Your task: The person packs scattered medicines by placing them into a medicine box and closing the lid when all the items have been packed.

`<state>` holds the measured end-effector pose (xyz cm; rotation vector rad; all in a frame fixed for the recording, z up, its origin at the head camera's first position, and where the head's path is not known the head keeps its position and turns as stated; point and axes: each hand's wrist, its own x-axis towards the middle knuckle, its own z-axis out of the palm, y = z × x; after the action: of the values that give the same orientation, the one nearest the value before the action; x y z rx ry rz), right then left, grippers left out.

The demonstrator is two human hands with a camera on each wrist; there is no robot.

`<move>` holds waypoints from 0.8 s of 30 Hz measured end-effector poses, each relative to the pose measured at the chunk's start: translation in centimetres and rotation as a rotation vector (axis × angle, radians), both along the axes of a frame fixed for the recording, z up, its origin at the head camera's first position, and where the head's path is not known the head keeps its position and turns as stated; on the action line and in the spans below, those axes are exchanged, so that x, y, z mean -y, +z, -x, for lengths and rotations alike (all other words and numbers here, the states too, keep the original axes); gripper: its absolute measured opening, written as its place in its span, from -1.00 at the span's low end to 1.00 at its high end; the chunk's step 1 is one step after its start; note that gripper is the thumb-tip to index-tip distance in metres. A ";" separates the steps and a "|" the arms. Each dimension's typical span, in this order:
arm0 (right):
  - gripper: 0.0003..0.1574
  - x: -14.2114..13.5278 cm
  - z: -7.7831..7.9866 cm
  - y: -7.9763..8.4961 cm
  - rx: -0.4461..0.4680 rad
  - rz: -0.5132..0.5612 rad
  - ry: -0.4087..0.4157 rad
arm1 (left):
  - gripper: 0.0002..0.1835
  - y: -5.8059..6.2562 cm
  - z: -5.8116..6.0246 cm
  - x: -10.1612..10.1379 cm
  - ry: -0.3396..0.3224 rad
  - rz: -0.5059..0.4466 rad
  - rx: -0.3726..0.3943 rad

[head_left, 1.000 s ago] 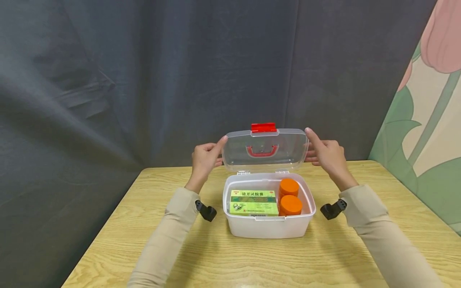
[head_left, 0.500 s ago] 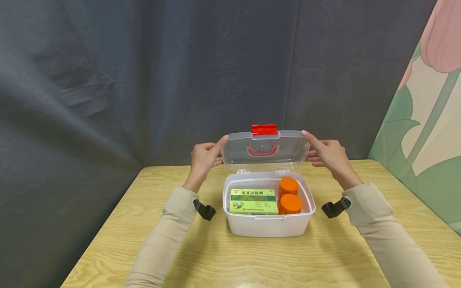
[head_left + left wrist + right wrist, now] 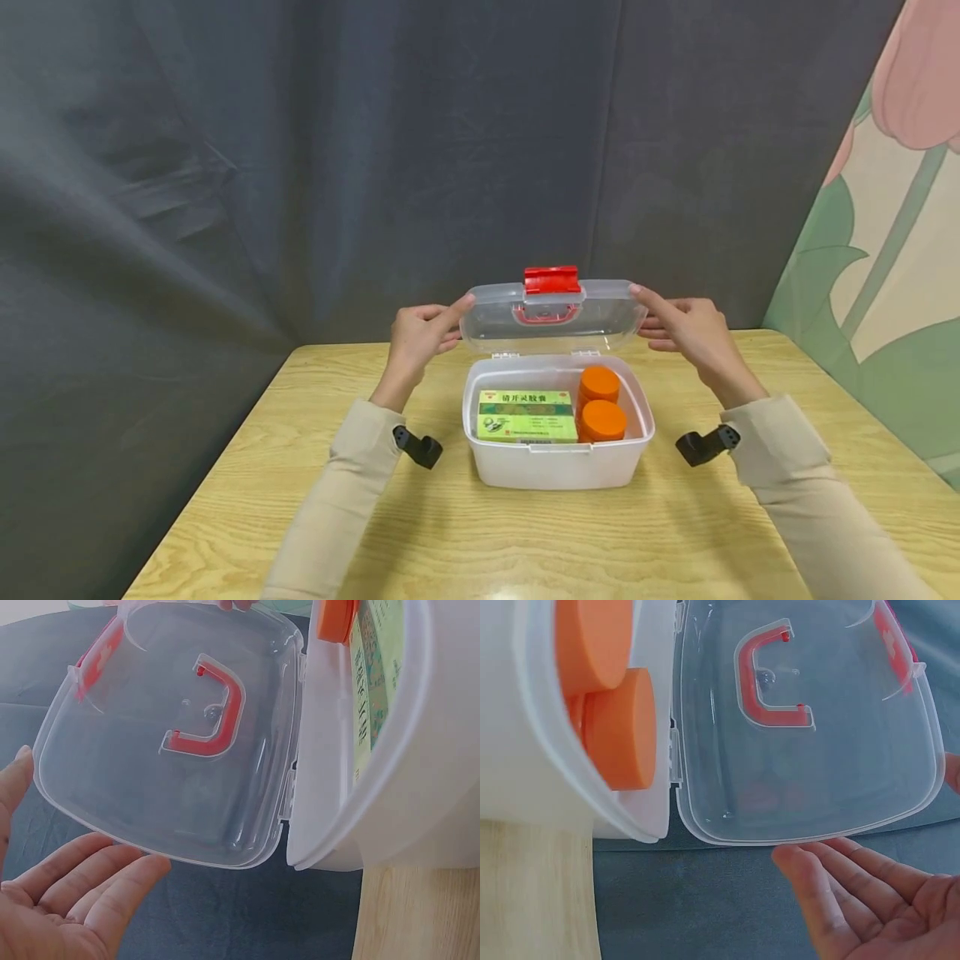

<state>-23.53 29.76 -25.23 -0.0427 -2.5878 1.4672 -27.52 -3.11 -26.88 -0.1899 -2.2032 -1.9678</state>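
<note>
A white plastic box [image 3: 562, 465] stands on the table with its clear hinged lid [image 3: 600, 329] raised and leaning back. The lid carries a red latch [image 3: 552, 281] and a red handle [image 3: 229, 712]. Inside the box lie a green and yellow carton [image 3: 527, 417] and two orange-capped jars [image 3: 603, 421]. At the lid's left side, my left hand [image 3: 418, 337] touches the rim with the thumb, its fairly straight fingers along the outside. My right hand [image 3: 693, 337] touches the right side similarly, fingers [image 3: 866, 881] extended beside the edge.
The wooden table [image 3: 555, 550] extends around the box. A dark grey curtain [image 3: 450, 167] hangs behind it, and a flower-patterned panel [image 3: 885, 292] stands at the right. Each wrist wears a small black camera [image 3: 417, 447].
The lid has tilted forward and down toward the box, its red latch sinking lower. Both hands have stayed at its sides and moved with it.
</note>
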 end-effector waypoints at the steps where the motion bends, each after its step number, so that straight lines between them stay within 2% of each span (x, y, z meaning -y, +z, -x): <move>1: 0.19 0.0 0.0 -0.1 -0.001 0.002 0.001 | -0.28 -0.1 -0.1 0.1 -0.008 -0.005 -0.005; 8: 0.08 -0.2 -0.6 -0.4 -0.017 0.030 0.039 | -0.34 -0.6 -0.7 0.4 -0.039 -0.027 -0.024; 14: -0.03 -0.2 -1.1 -0.8 -0.038 0.047 0.048 | -0.42 -0.9 -1.2 0.6 -0.078 -0.041 -0.012; 24: -0.12 0.1 -2.4 -1.7 -0.082 -0.010 0.052 | -0.49 -1.5 -2.8 1.0 -0.153 -0.040 0.014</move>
<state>-21.14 29.68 -26.90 0.0846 -2.5487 1.4405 -24.70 -4.09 -28.33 -0.3502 -2.2167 -2.0955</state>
